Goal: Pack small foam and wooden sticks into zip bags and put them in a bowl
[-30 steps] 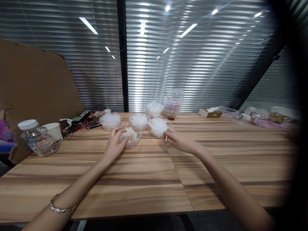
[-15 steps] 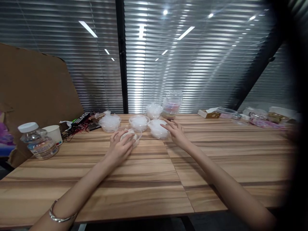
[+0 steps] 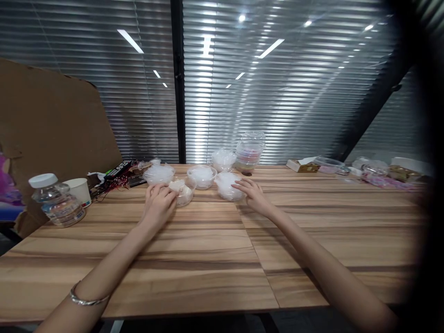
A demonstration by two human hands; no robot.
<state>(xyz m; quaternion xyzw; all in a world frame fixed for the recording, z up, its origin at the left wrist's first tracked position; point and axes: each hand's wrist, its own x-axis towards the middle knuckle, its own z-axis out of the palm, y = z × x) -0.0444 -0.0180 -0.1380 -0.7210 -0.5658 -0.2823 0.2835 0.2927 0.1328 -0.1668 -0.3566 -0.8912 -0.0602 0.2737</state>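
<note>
Your near bowl is clear and round, its left side hidden; crumpled, cream-white material lies inside. Apart from it, to your right and slightly farther off, the right bowl sits upright, heaped with cloudy white filling.

Scene dim, cool-toned; counter lit moderately, warmer. Lamp streaks glare across blinds, brightest down middle slats. Cardboard at left dull, dark. Soft shadow under right forearm. Clear bowls washed out, fine detail lost. Wide-angle distortion: right-hand post leans hard; blurred black band covers right edge.
</note>
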